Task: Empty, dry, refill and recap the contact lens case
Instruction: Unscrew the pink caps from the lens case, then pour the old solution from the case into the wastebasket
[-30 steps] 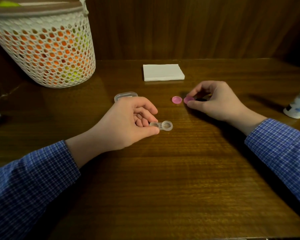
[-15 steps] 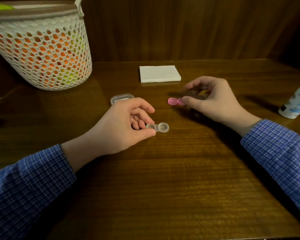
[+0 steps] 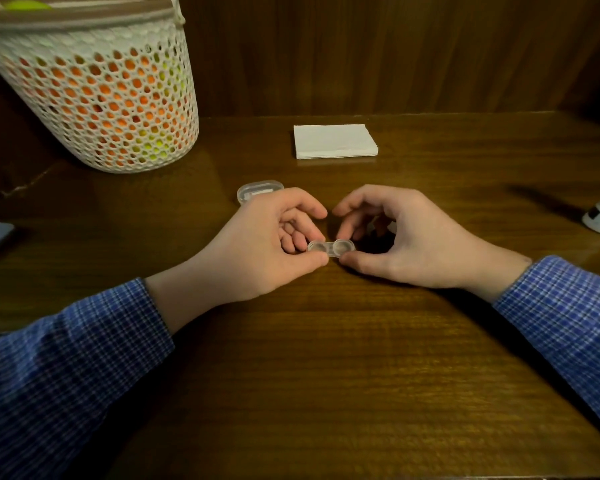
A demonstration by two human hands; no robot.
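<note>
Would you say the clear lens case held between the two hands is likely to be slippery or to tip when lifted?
Probably light and stiff: the lens case is thin moulded plastic. Its glossy surface may slip. Both wells are uncapped, so tilting could spill anything inside; the left hand and right hand steady its ends.

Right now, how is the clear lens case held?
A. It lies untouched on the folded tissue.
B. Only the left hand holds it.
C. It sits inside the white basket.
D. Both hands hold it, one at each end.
D: the left hand and the right hand each pinch one end of the lens case over the table.
</note>
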